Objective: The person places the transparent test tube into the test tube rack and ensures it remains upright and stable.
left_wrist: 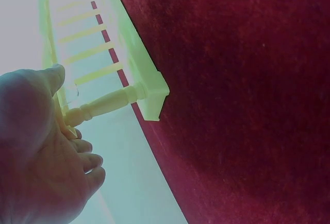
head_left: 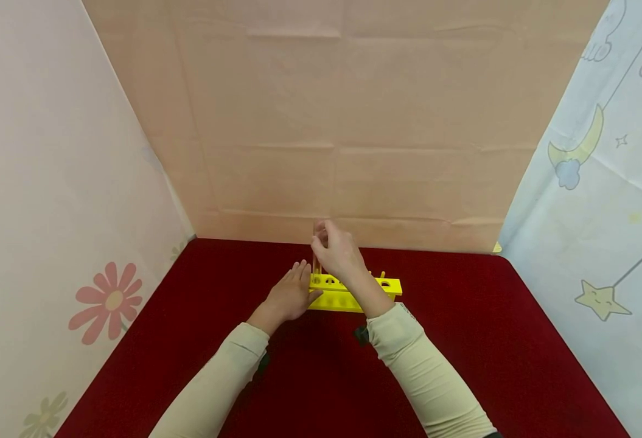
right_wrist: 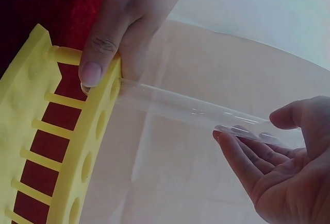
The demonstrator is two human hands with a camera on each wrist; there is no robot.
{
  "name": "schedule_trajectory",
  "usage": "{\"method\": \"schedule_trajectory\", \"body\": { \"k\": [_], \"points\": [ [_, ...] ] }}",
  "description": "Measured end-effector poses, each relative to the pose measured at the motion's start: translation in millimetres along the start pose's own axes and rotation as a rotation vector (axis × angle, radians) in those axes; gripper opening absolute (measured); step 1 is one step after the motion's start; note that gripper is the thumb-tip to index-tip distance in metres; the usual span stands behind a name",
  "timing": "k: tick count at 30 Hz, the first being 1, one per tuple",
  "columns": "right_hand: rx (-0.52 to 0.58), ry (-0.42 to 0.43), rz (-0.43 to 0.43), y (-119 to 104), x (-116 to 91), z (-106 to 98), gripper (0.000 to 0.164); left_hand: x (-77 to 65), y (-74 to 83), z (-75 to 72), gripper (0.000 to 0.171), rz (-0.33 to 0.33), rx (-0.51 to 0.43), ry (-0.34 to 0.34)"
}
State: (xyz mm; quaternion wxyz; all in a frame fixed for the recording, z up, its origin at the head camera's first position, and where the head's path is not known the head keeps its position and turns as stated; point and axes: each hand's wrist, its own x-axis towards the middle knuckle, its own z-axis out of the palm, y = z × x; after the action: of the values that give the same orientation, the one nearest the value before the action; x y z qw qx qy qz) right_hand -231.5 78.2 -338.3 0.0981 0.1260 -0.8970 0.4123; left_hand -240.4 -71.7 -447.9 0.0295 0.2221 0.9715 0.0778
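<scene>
A yellow test tube rack [head_left: 328, 299] with a row of round holes stands on the red table. My left hand [head_left: 292, 293] grips its left end, thumb [right_wrist: 93, 68] against the upper plate and the other fingers beyond it. A clear test tube [right_wrist: 178, 105] rises from the end hole beside that thumb. Higher up, my right hand [head_left: 344, 254] holds this tube between thumb and fingers near its upper end. In the left wrist view, the rack's end post [left_wrist: 105, 104] and several thin pegs show between its two plates.
The dark red cloth [head_left: 452, 328] covers the table around the rack. A tan paper backdrop [head_left: 342, 121] rises along the far edge. Printed hangings stand at both sides, with flowers [head_left: 114, 300] on the left and a moon [head_left: 586, 143] on the right.
</scene>
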Motion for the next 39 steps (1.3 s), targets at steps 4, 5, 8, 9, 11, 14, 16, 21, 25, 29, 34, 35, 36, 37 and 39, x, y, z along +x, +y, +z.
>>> {"method": "schedule_trajectory", "body": {
  "k": [4,5,8,9,11,14,16,21,25,29,34,35,36,37,39],
  "points": [
    [-0.010,-0.010,0.009,2,0,2,0.028,0.2,-1.1,1.3,0.080,0.003,0.002,-0.005],
    [-0.012,-0.012,0.010,3,0,2,0.028,0.2,-1.4,1.6,0.080,0.004,0.003,-0.006],
    [-0.016,-0.014,0.012,4,1,4,0.029,0.2,-1.8,2.1,0.080,0.009,0.003,-0.006],
    [-0.015,-0.014,0.012,5,0,4,0.029,0.0,-1.7,2.1,0.079,0.011,0.002,-0.005],
    [-0.014,-0.014,0.011,6,0,5,0.029,-0.4,-1.5,1.5,0.079,0.015,-0.001,0.001],
    [-0.014,-0.012,0.013,6,0,5,0.030,-0.8,-1.0,0.4,0.079,0.014,-0.003,0.002],
    [-0.013,-0.012,0.016,7,0,6,0.031,-0.8,-1.0,-0.1,0.079,0.014,-0.004,0.003],
    [-0.015,-0.013,0.020,9,-1,8,0.029,-0.4,-1.7,0.7,0.079,0.011,0.006,-0.001],
    [-0.021,-0.011,0.022,10,0,11,0.027,-0.4,-1.9,0.9,0.079,0.006,0.009,-0.005],
    [-0.022,-0.019,0.029,11,-1,13,0.027,-0.2,-2.2,1.3,0.078,0.005,0.006,-0.005],
    [-0.026,-0.029,0.037,11,-2,14,0.029,0.3,-2.9,2.1,0.078,0.004,-0.002,-0.007],
    [-0.026,-0.029,0.036,11,-2,14,0.029,0.4,-3.0,2.2,0.078,0.004,-0.003,-0.006],
    [-0.025,-0.028,0.036,12,-2,15,0.029,0.5,-3.1,2.3,0.078,0.004,-0.004,-0.004],
    [-0.024,-0.027,0.034,12,-2,15,0.028,0.6,-3.2,2.4,0.078,0.004,-0.003,-0.003],
    [-0.025,-0.024,0.030,13,-2,16,0.028,1.0,-3.6,3.2,0.078,0.004,-0.004,-0.002]
  ]
}}
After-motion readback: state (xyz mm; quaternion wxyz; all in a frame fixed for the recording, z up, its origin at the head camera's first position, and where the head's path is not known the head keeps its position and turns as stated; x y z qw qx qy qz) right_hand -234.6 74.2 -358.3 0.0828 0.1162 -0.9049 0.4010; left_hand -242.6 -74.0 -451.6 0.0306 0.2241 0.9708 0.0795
